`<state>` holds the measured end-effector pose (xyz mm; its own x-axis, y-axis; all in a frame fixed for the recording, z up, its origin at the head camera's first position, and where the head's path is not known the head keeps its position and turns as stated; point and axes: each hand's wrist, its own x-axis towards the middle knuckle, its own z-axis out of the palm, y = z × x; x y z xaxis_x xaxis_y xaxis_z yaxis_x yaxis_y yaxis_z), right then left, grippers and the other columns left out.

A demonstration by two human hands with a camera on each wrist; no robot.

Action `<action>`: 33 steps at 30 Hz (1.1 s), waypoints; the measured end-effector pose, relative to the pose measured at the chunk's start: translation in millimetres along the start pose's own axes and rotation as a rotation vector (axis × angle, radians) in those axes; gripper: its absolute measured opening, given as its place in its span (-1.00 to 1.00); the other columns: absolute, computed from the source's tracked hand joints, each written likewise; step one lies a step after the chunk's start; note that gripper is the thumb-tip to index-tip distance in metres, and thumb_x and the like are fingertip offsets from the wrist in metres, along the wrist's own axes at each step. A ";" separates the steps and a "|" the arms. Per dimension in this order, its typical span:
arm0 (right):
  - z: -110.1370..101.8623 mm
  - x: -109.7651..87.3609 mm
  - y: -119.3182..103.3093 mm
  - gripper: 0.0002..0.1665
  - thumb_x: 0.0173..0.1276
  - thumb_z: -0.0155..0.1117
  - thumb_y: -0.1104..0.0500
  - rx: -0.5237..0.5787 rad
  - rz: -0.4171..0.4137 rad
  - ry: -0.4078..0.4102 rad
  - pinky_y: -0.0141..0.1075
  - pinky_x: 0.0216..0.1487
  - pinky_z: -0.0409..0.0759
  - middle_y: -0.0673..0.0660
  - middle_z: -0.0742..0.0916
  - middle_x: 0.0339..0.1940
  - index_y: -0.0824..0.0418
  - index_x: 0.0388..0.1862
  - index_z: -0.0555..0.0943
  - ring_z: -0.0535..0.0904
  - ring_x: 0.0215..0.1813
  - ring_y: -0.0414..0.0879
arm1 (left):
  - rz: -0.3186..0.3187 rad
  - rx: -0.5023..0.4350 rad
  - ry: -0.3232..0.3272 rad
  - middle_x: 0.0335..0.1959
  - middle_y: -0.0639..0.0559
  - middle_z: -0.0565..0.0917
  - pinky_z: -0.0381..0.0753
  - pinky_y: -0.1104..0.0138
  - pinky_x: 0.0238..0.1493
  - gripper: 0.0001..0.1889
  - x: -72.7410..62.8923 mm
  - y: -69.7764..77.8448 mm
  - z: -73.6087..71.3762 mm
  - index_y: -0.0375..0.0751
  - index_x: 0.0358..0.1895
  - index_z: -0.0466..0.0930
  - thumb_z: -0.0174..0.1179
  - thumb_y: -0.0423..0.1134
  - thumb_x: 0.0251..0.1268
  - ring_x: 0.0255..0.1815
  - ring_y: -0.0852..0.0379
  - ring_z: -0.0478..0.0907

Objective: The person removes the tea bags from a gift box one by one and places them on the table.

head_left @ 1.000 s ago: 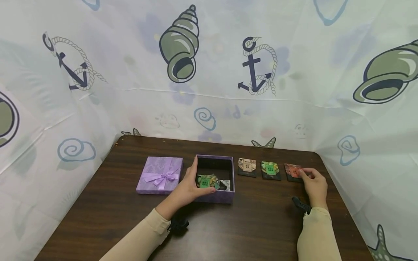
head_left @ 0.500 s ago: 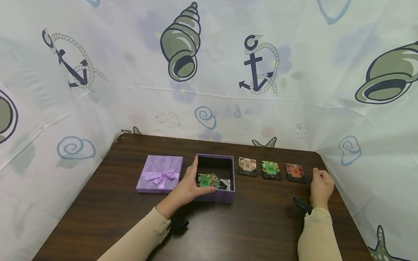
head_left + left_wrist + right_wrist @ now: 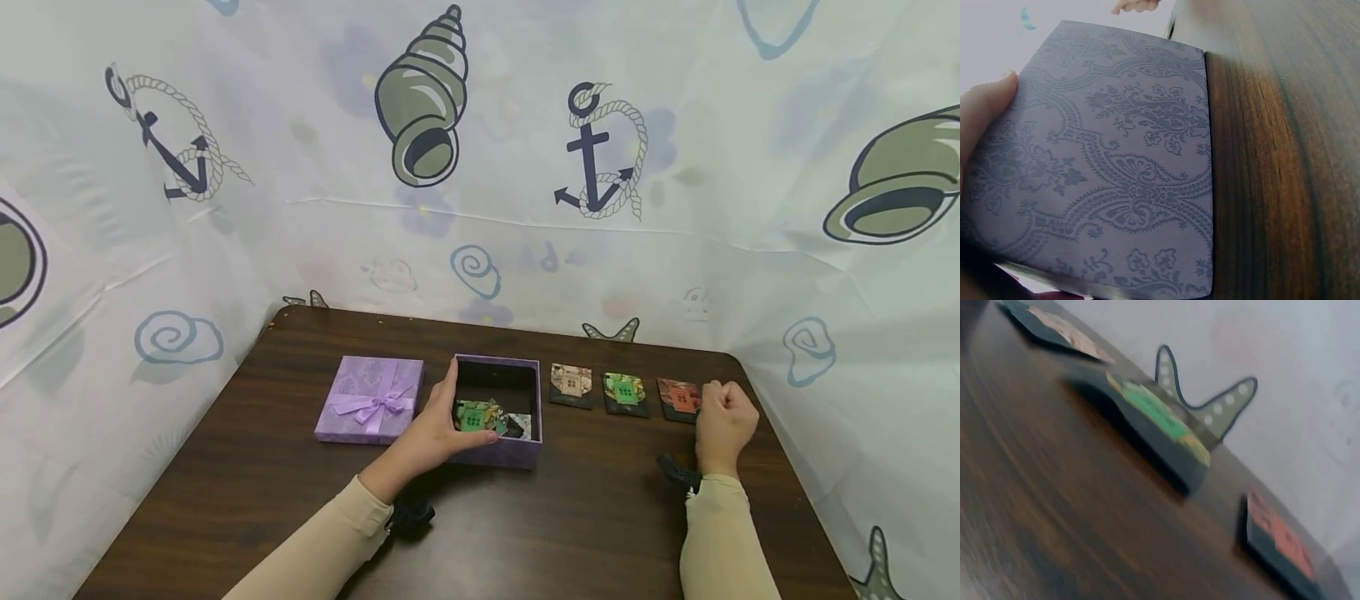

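My left hand (image 3: 427, 429) grips the open purple box (image 3: 495, 454) at its left side, the thumb over the near rim. Its patterned wall (image 3: 1116, 150) fills much of the left wrist view. Inside lie a green-printed packet (image 3: 474, 417) and a grey-white one (image 3: 522, 425), partly overlapped. To the right, a row of small square dark packets runs along the table: beige (image 3: 572, 385), green (image 3: 625, 393) and red (image 3: 678, 400). Fingers curled into a fist, my right hand (image 3: 726, 425) is just beside the red packet, with nothing visible in it. The right wrist view shows no fingers.
Left of the box lies its purple lid (image 3: 369, 402) with a ribbon bow. The dark wooden table (image 3: 570, 533) ends at a printed cloth backdrop (image 3: 510, 192) behind and on both sides.
My right hand has let go of the red packet and drawn off to the right, its fingers curling, then come slightly back left. The left hand stays on the box.
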<state>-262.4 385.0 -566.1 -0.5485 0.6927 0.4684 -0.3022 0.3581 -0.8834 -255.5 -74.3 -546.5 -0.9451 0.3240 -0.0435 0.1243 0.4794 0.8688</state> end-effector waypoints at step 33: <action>65.7 -28.2 -202.4 -0.77 0.68 0.30 0.07 -0.252 -0.088 -0.949 -0.27 -0.22 0.49 0.13 0.57 -0.22 0.21 0.01 0.53 0.47 -0.24 -0.01 | 0.013 0.018 0.005 0.83 -0.23 -0.06 0.26 -0.38 0.62 0.52 -0.5 0.1 -1.4 0.29 0.82 -0.46 0.65 0.31 0.08 0.80 -0.31 0.06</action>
<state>-237.1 251.9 -399.6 -0.9635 -0.0933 0.2509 -0.2571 0.5838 -0.7701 -255.5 -75.6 -545.7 -0.9448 0.3263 -0.0298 0.1421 0.4899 0.8601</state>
